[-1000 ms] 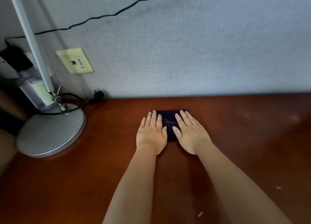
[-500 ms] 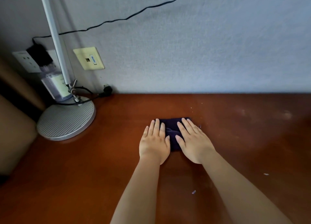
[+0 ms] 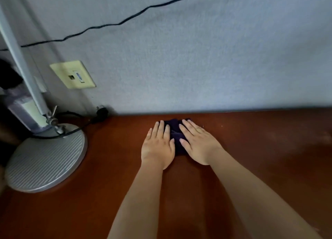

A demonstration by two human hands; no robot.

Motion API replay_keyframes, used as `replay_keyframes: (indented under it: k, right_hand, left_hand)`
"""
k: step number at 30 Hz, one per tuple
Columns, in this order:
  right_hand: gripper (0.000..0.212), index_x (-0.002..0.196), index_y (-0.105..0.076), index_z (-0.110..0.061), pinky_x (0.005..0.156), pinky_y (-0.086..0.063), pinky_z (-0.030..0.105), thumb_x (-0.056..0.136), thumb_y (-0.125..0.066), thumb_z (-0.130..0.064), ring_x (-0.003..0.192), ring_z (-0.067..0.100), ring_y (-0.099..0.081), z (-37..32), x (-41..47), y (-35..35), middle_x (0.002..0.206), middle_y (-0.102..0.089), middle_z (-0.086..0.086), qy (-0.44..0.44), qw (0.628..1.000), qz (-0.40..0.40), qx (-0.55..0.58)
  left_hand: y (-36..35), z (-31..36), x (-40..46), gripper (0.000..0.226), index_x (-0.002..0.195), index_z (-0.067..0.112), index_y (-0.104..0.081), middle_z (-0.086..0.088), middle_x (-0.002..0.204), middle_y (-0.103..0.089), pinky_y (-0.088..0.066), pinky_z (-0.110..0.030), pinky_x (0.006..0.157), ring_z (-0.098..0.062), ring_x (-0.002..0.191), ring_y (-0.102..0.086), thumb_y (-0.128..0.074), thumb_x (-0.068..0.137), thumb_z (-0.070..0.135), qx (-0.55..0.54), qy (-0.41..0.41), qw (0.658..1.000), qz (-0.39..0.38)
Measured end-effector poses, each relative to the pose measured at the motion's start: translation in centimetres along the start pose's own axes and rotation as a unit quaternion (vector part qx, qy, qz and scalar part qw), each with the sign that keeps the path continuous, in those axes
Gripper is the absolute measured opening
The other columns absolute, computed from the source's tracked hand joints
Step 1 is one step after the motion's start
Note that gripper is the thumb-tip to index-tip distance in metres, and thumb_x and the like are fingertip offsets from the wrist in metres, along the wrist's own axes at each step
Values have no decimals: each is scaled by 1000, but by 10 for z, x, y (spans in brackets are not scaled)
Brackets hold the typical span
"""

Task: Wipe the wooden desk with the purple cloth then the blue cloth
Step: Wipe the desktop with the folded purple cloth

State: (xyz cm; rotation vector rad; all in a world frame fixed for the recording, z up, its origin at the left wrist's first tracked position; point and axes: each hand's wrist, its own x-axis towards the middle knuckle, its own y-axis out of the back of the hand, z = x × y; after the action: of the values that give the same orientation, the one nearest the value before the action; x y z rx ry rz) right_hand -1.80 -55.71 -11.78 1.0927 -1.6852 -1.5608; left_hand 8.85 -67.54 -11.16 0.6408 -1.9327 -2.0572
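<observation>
Two hands lay flat on one purple cloth (image 3: 177,136) near the back edge of the wooden worktop (image 3: 260,167), about midway along what showed of that edge. The left hand (image 3: 158,145) pressed down on the cloth's left part with its fingers straight and close together, pointing toward the wall. The right hand (image 3: 199,143) pressed on the cloth's right part, fingers likewise straight and angled slightly leftward, its thumb lying over the dark fabric between the two hands. The cloth was bunched and folded, visible only in the gap between the hands and just beyond the fingertips, where it nearly reached the worktop's back edge. Only this one cloth was in view.

Toward the back left corner of the worktop stood one lamp with a round ribbed grey base (image 3: 46,159) and one slanted grey pole (image 3: 23,73) rising from it. One black cable (image 3: 75,129) looped over the base toward a plug (image 3: 101,111) at the back edge. On the wall behind were one cream socket plate (image 3: 72,74) and one thin black wire (image 3: 116,24) running across it. A few pale specks (image 3: 221,126) dotted the worktop to the right of the hands.
</observation>
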Motion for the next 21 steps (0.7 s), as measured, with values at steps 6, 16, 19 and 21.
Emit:
replay_keyframes:
  k: [6, 16, 19, 21]
  right_hand:
    - [60, 154, 0, -20, 119, -1, 30, 102, -11, -47, 147, 8, 10, 23, 29, 10, 161, 8, -4, -23, 1000, -17, 0]
    - [60, 154, 1, -20, 119, -1, 29, 103, -15, -45, 147, 9, 10, 53, 23, 12, 162, 7, -3, -85, 996, -14, 6]
    - [60, 154, 2, -20, 119, 1, 30, 103, -14, -46, 147, 9, 11, 57, 11, 11, 161, 9, -2, -93, 996, -14, 5]
    - [60, 154, 2, -19, 118, 1, 29, 103, -14, -46, 147, 10, 11, 57, -1, 10, 162, 9, -2, -96, 995, -12, 6]
  left_hand:
    - [4, 4, 38, 57, 154, 11, 4, -8, 161, 12, 6, -34, 120, -19, 148, 15, -9, 104, 36, -5, -4, 1000, 2]
    - [6, 34, 58, 58, 153, 10, 6, -10, 161, 12, 7, -34, 120, -20, 148, 13, -8, 104, 37, -5, -19, 1000, -5]
    - [5, 42, 50, 58, 153, 10, 5, -10, 161, 13, 7, -34, 120, -20, 148, 14, -9, 104, 37, -11, -21, 1000, -4]
    - [4, 49, 41, 58, 154, 10, 5, -9, 161, 13, 7, -34, 120, -20, 148, 14, -10, 104, 36, -13, -24, 1000, -7]
